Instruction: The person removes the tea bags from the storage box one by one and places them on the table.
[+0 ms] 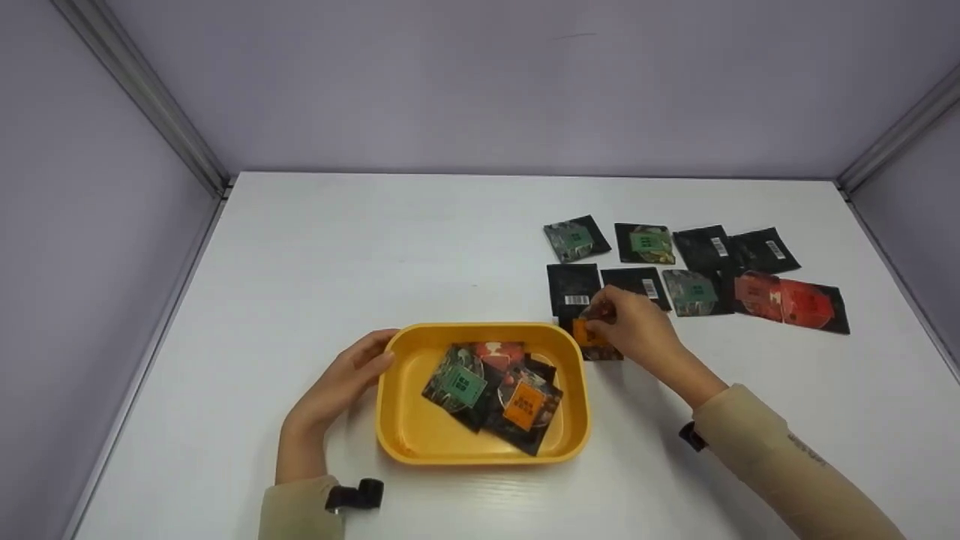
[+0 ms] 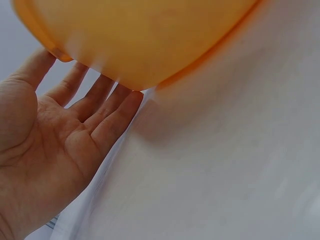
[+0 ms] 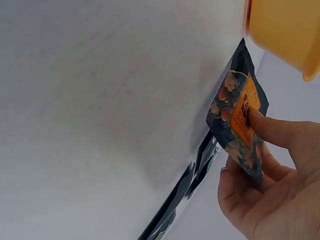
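My left hand (image 1: 341, 386) grips the left side of a yellow plastic tray (image 1: 480, 459), thumb at the rim. In the left wrist view its fingers (image 2: 107, 117) lie against the tray's outer wall. My right hand (image 1: 637, 326) pinches a dark sachet with an orange label (image 3: 242, 107) between thumb and fingers. This sachet is tilted in the right wrist view, just right of the tray. Inside the tray lie several overlapping sachets, among them a green-labelled one (image 1: 459, 386), an orange-labelled one (image 1: 525, 409) and a partly covered red one (image 1: 501, 352).
Right of the tray, several sachets lie in two rows on the white table (image 1: 337, 247). They include green-labelled sachets (image 1: 576, 238), black backs with barcodes (image 1: 574, 285) and red sachets (image 1: 810, 304). Pale panels (image 1: 480, 90) enclose the table's back and sides.
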Tool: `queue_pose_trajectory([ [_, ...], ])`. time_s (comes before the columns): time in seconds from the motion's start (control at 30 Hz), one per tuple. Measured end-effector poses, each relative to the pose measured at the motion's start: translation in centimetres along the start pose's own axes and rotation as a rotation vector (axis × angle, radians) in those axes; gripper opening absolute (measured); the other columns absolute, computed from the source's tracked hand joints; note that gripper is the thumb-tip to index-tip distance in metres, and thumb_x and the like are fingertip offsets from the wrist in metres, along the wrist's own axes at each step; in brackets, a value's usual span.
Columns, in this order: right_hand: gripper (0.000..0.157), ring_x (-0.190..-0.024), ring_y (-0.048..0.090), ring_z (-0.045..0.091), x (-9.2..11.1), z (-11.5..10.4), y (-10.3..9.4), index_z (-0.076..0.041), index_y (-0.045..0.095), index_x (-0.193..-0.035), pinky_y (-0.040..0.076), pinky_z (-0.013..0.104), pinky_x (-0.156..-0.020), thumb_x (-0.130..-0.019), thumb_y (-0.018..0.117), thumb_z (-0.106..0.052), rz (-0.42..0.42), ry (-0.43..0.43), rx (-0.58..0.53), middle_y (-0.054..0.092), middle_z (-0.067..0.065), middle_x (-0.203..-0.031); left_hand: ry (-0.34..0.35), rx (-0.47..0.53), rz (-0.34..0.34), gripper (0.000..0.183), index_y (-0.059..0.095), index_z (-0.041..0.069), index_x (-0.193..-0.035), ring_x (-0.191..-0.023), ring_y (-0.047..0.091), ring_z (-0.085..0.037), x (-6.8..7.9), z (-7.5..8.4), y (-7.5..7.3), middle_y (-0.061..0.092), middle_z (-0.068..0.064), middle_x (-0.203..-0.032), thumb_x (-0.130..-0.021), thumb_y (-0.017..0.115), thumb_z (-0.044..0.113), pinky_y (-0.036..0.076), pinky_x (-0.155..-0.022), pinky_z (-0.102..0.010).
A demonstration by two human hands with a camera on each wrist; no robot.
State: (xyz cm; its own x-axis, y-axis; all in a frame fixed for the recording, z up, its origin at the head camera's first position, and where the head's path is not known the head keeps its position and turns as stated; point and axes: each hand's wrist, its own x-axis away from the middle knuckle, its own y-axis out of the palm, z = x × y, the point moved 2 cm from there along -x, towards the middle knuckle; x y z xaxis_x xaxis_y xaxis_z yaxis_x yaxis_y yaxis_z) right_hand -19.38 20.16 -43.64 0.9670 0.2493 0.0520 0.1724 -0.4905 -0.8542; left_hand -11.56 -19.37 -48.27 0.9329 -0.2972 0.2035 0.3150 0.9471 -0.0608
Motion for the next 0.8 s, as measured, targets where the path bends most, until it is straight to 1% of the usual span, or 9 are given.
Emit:
queue_pose_trajectory([
  [0.23, 0.02, -0.09, 0.06, 0.027, -0.3, 0.1, 0.8, -0.005, 0.069, -0.101, 0.055, 0.045, -0.078, -0.086, 0.078, -0.013, 0.053, -0.042, 0.127, 0.063, 0.009, -0.094, 0.005, 0.003, -0.001, 0.045, 0.051, 0.013, -0.141, -0.125, 0.052, -0.023, 0.1, 0.0, 0.0, 0.055, -0.006, -0.138, -0.101, 0.058, 0.033, 0.04, -0.109, -0.045],
  [0.37, 0.022, -0.088, 0.058, 0.028, -0.3, 0.2, 1.1, -0.003, 0.071, -0.101, 0.055, 0.045, -0.077, -0.085, 0.08, -0.014, 0.076, -0.058, 0.169, 0.061, 0.01, -0.092, 0.008, 0.001, -0.005, 0.045, 0.05, 0.012, -0.141, -0.126, 0.052, -0.023, 0.0, 0.0, 0.0, 0.055, -0.006, -0.139, -0.102, 0.057, 0.032, 0.04, -0.109, -0.046],
  [0.57, 0.026, -0.087, 0.057, 0.029, -0.3, 0.4, 1.3, -0.002, 0.071, -0.102, 0.054, 0.046, -0.074, -0.084, 0.081, -0.016, 0.09, -0.066, 0.194, 0.06, 0.011, -0.09, 0.018, 0.015, -0.01, 0.045, 0.051, 0.011, -0.141, -0.126, 0.052, -0.022, 0.1, 0.1, 0.0, 0.055, -0.006, -0.139, -0.102, 0.058, 0.032, 0.039, -0.11, -0.045],
  [0.8, 0.034, -0.088, 0.058, 0.031, -0.2, 0.5, 1.2, 0.0, 0.068, -0.108, 0.055, 0.048, -0.074, -0.083, 0.082, -0.019, 0.107, -0.072, 0.198, 0.06, 0.013, -0.092, 0.025, 0.025, -0.011, 0.044, 0.051, 0.011, -0.14, -0.126, 0.053, -0.023, 0.0, 0.1, 0.0, 0.055, -0.007, -0.138, -0.102, 0.058, 0.032, 0.04, -0.109, -0.045],
])
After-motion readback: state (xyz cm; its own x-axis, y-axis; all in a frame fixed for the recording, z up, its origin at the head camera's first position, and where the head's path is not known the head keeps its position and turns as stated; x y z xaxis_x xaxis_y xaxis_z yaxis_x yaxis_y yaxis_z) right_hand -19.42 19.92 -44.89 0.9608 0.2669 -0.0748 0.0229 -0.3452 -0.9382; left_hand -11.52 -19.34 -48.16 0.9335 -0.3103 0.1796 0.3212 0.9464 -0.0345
